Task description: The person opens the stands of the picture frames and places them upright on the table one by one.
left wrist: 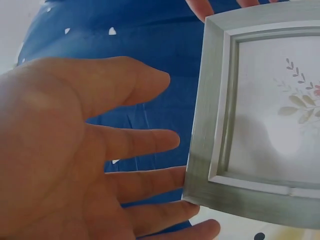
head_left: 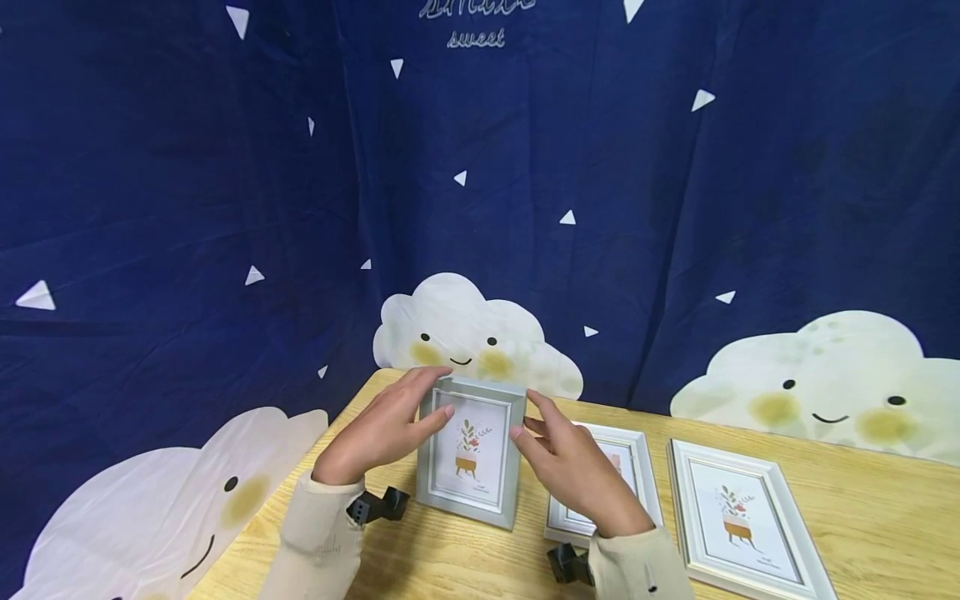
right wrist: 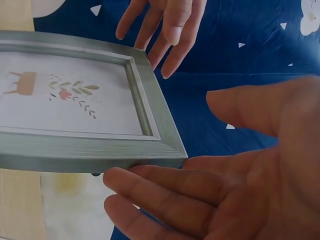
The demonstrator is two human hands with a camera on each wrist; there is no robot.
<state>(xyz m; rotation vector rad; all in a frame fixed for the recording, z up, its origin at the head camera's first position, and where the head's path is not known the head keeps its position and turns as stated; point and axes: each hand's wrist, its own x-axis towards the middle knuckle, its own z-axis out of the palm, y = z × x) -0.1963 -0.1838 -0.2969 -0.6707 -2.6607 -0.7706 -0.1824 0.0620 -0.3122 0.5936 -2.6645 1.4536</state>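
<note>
A grey-green picture frame (head_left: 469,454) stands upright on the table, its front with a printed potted plant facing me. My left hand (head_left: 386,425) is at its upper left corner. In the left wrist view the fingers (left wrist: 150,185) reach the frame's edge, almost straight, while the thumb stays apart from it. My right hand (head_left: 573,462) is at the upper right side. The right wrist view shows its extended fingers (right wrist: 170,200) along the frame's side, with the thumb raised clear. The back of the frame is hidden.
A white picture frame (head_left: 647,475) lies behind my right forearm, partly covered by it. Farther right lies another white frame (head_left: 686,517) with a plant print. The wooden table (head_left: 885,508) ends against a dark blue curtain (head_left: 480,233) with cloud faces.
</note>
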